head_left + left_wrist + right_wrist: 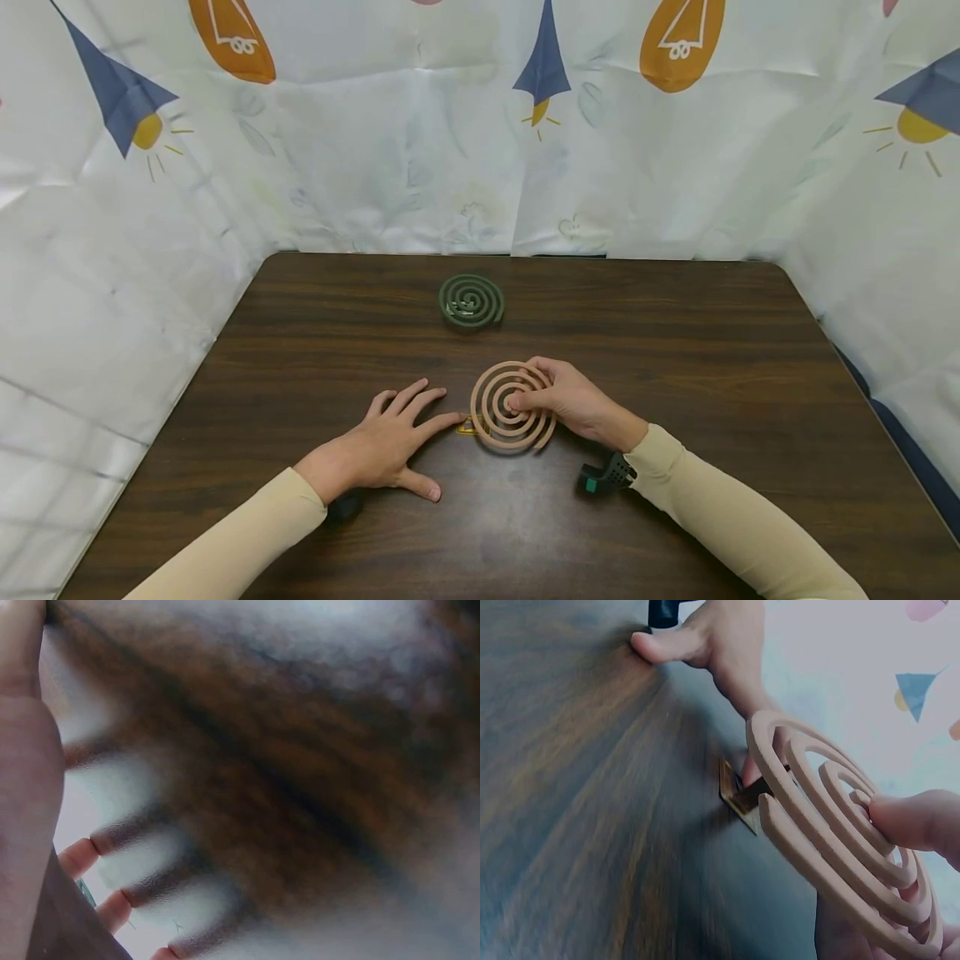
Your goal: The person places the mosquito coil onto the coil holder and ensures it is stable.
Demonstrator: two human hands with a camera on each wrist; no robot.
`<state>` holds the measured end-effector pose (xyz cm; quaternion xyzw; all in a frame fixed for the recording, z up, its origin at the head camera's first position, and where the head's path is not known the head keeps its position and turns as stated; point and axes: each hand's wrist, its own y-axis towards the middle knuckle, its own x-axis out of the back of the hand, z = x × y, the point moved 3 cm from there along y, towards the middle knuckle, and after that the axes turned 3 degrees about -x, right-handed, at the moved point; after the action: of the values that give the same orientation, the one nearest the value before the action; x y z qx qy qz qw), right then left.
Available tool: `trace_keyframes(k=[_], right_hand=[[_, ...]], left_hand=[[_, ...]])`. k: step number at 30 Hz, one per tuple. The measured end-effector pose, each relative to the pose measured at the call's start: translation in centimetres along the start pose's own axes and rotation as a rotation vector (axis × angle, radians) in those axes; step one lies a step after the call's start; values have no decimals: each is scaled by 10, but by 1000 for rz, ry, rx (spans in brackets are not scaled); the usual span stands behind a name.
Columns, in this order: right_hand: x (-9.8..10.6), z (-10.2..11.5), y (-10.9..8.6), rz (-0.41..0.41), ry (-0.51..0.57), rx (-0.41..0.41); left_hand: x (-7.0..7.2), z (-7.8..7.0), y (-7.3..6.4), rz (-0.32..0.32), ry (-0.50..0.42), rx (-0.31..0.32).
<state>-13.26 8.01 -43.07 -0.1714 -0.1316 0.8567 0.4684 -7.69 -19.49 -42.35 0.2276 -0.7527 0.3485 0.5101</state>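
Observation:
My right hand [581,402] pinches a tan spiral mosquito coil [480,398], thumb near its centre and fingers behind it. In the right wrist view the coil [802,825] is tilted above the table. Below it, a small gold metal stand [466,427] lies on the table, partly hidden by the coil; the right wrist view shows a piece of the stand [739,802] rising toward the coil. Whether they touch, I cannot tell. My left hand [386,446] rests on the table with fingers spread, its index fingertip at the stand's edge.
A dark green spiral coil [471,302] lies farther back on the brown wooden table [660,333]. White printed sheets [420,150] hang behind and beside the table. A dark wrist device [606,475] sits at my right wrist.

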Motion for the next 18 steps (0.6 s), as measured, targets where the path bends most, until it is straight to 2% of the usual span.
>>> trace_keyframes(k=[9, 18], right_hand=[[-9, -4, 2, -2, 64, -5], [-16, -10, 4, 1, 83, -18]], left_hand=[[-1, 1, 0, 12, -1, 2], [0, 1, 0, 6, 14, -4]])
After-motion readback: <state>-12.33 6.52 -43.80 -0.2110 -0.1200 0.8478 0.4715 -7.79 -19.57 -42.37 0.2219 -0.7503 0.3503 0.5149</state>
